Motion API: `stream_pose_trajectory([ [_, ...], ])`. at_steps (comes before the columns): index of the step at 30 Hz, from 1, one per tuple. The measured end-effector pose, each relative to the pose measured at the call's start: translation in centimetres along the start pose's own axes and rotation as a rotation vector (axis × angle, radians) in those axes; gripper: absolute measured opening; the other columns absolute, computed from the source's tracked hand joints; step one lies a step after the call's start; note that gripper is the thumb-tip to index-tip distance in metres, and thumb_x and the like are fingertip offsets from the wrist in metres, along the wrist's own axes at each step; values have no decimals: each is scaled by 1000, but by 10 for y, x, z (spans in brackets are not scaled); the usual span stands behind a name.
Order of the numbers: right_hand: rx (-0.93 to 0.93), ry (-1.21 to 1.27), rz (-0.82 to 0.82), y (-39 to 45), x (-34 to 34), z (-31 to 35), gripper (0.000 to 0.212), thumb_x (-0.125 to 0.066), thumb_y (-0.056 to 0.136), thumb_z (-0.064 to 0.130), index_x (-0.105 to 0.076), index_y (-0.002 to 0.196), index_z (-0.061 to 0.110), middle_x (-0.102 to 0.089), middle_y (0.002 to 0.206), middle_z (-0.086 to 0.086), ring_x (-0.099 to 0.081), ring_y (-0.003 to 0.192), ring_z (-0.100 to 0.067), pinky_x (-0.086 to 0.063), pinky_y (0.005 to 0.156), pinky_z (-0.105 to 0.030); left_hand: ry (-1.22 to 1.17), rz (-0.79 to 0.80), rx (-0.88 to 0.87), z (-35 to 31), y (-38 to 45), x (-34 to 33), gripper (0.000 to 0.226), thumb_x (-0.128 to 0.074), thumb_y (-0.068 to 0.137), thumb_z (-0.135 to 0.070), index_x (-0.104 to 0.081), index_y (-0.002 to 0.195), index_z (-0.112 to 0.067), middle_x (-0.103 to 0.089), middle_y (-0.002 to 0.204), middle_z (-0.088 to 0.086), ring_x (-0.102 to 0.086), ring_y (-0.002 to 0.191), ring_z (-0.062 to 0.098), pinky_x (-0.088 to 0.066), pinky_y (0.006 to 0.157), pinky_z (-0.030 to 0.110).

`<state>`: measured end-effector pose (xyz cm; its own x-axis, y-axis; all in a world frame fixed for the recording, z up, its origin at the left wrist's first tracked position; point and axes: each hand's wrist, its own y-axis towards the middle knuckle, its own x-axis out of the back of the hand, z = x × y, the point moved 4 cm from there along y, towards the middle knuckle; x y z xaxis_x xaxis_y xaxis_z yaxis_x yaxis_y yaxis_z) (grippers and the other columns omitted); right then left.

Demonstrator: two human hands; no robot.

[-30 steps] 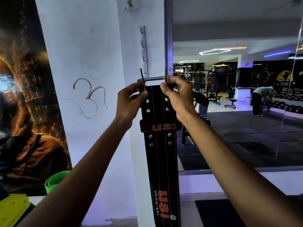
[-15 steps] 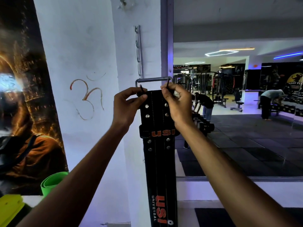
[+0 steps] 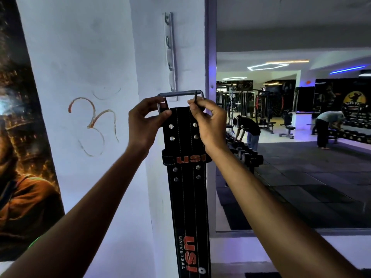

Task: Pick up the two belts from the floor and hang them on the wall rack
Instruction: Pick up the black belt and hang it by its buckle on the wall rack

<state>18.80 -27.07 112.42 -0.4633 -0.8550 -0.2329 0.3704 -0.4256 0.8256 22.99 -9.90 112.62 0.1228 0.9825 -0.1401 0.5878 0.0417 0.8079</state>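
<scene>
A black leather belt (image 3: 185, 197) with red USI lettering hangs straight down in front of the white pillar. Its metal buckle (image 3: 180, 93) sits at the top, level with the lowest hook of the vertical wall rack (image 3: 170, 53). My left hand (image 3: 145, 121) pinches the belt's top left corner and the buckle's left side. My right hand (image 3: 208, 121) pinches the top right corner and the buckle's prong. Whether the buckle rests on a hook I cannot tell. A second belt is not in view.
A white wall (image 3: 80, 57) with an orange painted symbol lies to the left, and a dark poster (image 3: 20, 157) beyond it. A large mirror (image 3: 291, 137) to the right reflects the gym, dumbbells and two people bending over.
Both hands have lifted the belt's top a little and the buckle has swung up clear above the fingers, close under the rack's lowest hook.
</scene>
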Motion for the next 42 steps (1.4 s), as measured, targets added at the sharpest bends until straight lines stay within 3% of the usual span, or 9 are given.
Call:
stream_pose_trajectory([
  [5, 9, -60, 8, 61, -21, -65, 15, -71, 87, 16, -75, 96, 4, -74, 101, -11, -68, 100, -20, -57, 88, -48, -2, -8, -18, 64, 65, -22, 35, -77, 78, 2, -71, 107, -16, -72, 89, -2, -71, 90, 18, -60, 71, 23],
  [12, -12, -34, -13, 67, -27, -70, 18, -70, 88, 17, -73, 97, 1, -75, 98, -15, -70, 96, -30, -57, 84, -52, -6, -64, -2, 69, 76, -23, 38, -79, 76, -1, -71, 113, -9, -73, 96, 4, -72, 102, 24, -63, 84, 46],
  [17, -14, -44, -23, 86, -44, -87, 18, -69, 89, 15, -73, 98, 0, -75, 97, -13, -70, 95, -25, -56, 88, -50, 21, -115, 36, 82, 97, -24, 39, -79, 76, -3, -71, 114, -8, -74, 102, 10, -72, 106, 28, -60, 89, 54],
  [21, 6, -41, -16, 102, -56, -111, 17, -71, 86, 12, -69, 101, 4, -70, 86, 5, -64, 79, -1, -56, 81, -34, 16, -151, 78, 106, 116, -25, 33, -78, 79, -4, -72, 111, -10, -76, 105, 16, -74, 100, 34, -61, 89, 53],
  [24, -16, 11, -45, 103, -54, -128, 31, -72, 84, 10, -54, 110, 8, -66, 82, 7, -64, 73, -3, -51, 72, -17, -14, -158, 122, 124, 117, -26, 33, -81, 76, -9, -70, 107, -12, -78, 98, 14, -77, 88, 28, -63, 83, 45],
  [29, -72, 23, -82, 98, -50, -141, 32, -71, 87, 17, -50, 109, 9, -69, 78, -6, -63, 69, -12, -49, 66, -22, -37, -188, 210, 139, 116, -25, 30, -85, 72, -14, -65, 95, -15, -78, 94, 13, -77, 81, 23, -60, 70, 33],
  [34, -134, -108, -144, 102, -50, -141, 22, -75, 81, 28, -61, 92, 14, -70, 74, 3, -63, 63, -6, -52, 64, -27, 3, -191, 241, 139, 116, -28, 32, -84, 73, -19, -66, 99, -14, -77, 96, 11, -77, 91, 28, -61, 89, 49],
  [39, -136, -77, -44, 93, -45, -135, 26, -69, 89, 26, -62, 99, 4, -73, 90, -10, -66, 78, -11, -52, 75, -29, 27, -158, 254, 134, 99, -26, 34, -79, 82, -23, -66, 110, -10, -73, 105, 6, -73, 102, 28, -58, 96, 53],
  [42, -151, -53, 73, 76, -37, -135, 29, -62, 94, 23, -58, 115, 3, -71, 108, -9, -66, 92, -6, -50, 82, -14, 35, -133, 274, 137, 81, -18, 36, -79, 83, -26, -65, 113, -11, -70, 102, 3, -73, 101, 29, -59, 93, 52],
])
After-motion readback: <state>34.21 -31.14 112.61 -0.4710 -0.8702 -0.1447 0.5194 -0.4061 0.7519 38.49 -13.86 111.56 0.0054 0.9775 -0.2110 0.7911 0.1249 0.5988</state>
